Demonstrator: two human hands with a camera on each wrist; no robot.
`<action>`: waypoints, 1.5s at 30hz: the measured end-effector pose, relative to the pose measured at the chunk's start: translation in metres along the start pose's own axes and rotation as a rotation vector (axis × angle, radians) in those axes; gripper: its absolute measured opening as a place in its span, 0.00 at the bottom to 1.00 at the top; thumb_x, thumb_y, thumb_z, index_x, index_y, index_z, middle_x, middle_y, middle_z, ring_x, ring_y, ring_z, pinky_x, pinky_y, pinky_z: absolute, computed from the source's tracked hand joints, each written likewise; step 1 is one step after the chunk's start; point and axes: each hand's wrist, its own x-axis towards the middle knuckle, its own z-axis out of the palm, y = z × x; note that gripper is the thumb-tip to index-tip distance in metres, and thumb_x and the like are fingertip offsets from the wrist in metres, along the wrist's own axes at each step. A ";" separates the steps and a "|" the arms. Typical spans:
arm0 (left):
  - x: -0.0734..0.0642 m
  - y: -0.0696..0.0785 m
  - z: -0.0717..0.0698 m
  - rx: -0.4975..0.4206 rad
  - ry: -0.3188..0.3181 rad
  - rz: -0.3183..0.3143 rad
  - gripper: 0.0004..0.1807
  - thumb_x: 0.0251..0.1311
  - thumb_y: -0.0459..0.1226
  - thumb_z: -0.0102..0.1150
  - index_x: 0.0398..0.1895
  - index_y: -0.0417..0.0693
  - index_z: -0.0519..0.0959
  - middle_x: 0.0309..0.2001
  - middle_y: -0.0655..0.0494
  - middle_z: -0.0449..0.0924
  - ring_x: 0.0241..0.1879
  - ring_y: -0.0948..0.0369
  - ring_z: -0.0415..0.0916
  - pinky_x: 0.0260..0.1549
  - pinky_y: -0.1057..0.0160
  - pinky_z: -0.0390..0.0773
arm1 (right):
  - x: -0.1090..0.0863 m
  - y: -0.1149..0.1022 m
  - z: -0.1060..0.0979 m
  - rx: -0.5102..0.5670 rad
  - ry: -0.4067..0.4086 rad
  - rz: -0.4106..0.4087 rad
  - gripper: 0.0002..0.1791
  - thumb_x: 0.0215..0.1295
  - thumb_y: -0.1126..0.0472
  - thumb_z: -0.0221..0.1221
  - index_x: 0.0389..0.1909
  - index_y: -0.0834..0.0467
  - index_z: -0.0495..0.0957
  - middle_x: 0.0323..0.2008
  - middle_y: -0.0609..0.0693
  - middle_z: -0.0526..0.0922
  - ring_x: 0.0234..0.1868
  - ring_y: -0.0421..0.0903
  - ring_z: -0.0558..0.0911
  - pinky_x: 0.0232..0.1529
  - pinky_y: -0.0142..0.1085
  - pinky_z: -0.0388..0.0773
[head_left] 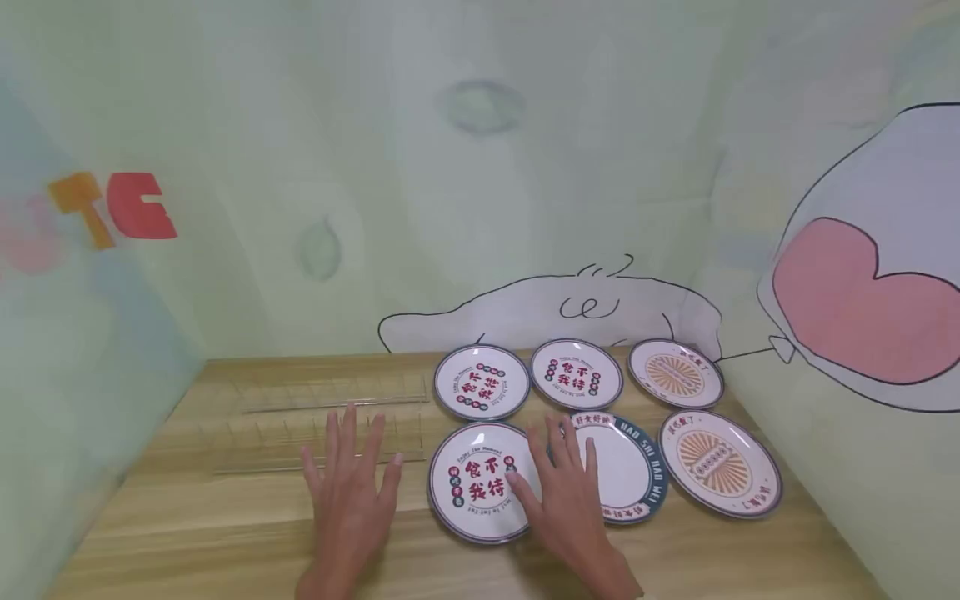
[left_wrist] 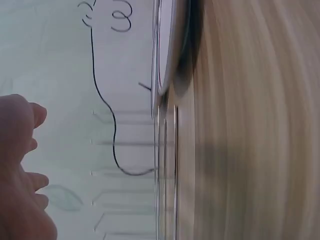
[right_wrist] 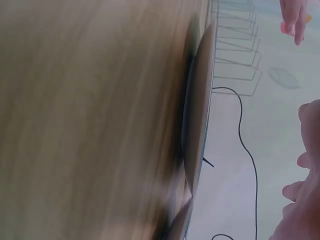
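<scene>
My left hand (head_left: 351, 496), fingers spread and extended, hovers in front of a thin wire dish rack (head_left: 337, 405). Over on the right, my right hand (head_left: 566, 504) is held with loosely straight fingers, overlapping two front plates in the head view. One is a white plate with red characters (head_left: 476, 475); the other has a teal and pink rim (head_left: 651, 462). Both wrist views show the left hand (left_wrist: 22, 170) and right hand (right_wrist: 305, 175) raised above the tabletop, apart from the plates. Neither holds anything.
Two more red-lettered plates, left (head_left: 480, 379) and middle (head_left: 576, 373), lie in the back row. Orange sunburst plates, back (head_left: 675, 372) and front (head_left: 720, 462), lie at the right. A pale cartoon-printed curtain (head_left: 480, 208) borders the wooden table (head_left: 187, 533).
</scene>
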 end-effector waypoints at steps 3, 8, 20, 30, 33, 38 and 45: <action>0.004 -0.019 -0.007 -0.005 0.007 0.006 0.30 0.62 0.47 0.50 0.67 0.51 0.61 0.72 0.43 0.46 0.73 0.47 0.34 0.64 0.33 0.30 | -0.007 -0.003 0.001 0.013 -0.048 0.004 0.36 0.62 0.38 0.49 0.68 0.49 0.59 0.71 0.54 0.54 0.73 0.55 0.49 0.69 0.59 0.43; 0.022 -0.059 -0.026 0.045 0.015 0.052 0.31 0.63 0.46 0.50 0.66 0.42 0.61 0.70 0.36 0.51 0.71 0.42 0.41 0.63 0.31 0.38 | -0.013 -0.006 0.001 0.032 -0.090 -0.057 0.37 0.61 0.38 0.51 0.68 0.49 0.58 0.71 0.53 0.55 0.72 0.54 0.52 0.70 0.55 0.49; 0.051 -0.183 -0.079 0.086 -0.122 -0.028 0.34 0.70 0.46 0.32 0.67 0.26 0.48 0.70 0.30 0.42 0.71 0.39 0.36 0.65 0.35 0.38 | -0.026 -0.030 0.006 0.024 -0.335 -0.351 0.34 0.63 0.37 0.47 0.66 0.50 0.62 0.68 0.53 0.62 0.69 0.54 0.60 0.66 0.53 0.60; 0.056 -0.206 -0.067 0.124 -0.183 0.063 0.35 0.70 0.48 0.31 0.66 0.24 0.50 0.68 0.29 0.46 0.69 0.38 0.42 0.66 0.39 0.43 | -0.033 -0.031 0.021 -0.018 -0.355 -0.437 0.32 0.62 0.39 0.49 0.65 0.48 0.64 0.66 0.52 0.65 0.68 0.55 0.62 0.65 0.55 0.61; 0.055 -0.206 -0.065 0.137 -0.185 0.072 0.35 0.70 0.48 0.32 0.66 0.25 0.50 0.68 0.29 0.47 0.69 0.38 0.43 0.66 0.39 0.42 | -0.033 -0.030 0.023 -0.030 -0.371 -0.464 0.30 0.63 0.42 0.49 0.65 0.48 0.63 0.66 0.53 0.64 0.67 0.56 0.63 0.64 0.57 0.61; 0.055 -0.207 -0.064 0.148 -0.198 0.095 0.35 0.70 0.48 0.32 0.66 0.25 0.51 0.68 0.30 0.49 0.68 0.38 0.45 0.66 0.39 0.43 | -0.030 -0.026 0.028 -0.087 -0.412 -0.453 0.29 0.67 0.44 0.44 0.67 0.48 0.60 0.68 0.52 0.62 0.68 0.54 0.62 0.65 0.55 0.60; 0.057 -0.206 -0.063 0.113 -0.204 0.085 0.35 0.70 0.49 0.32 0.66 0.25 0.50 0.69 0.30 0.47 0.69 0.38 0.44 0.66 0.39 0.45 | -0.030 -0.025 0.035 -0.129 -0.353 -0.483 0.28 0.68 0.46 0.45 0.67 0.49 0.61 0.67 0.52 0.63 0.68 0.53 0.63 0.64 0.53 0.64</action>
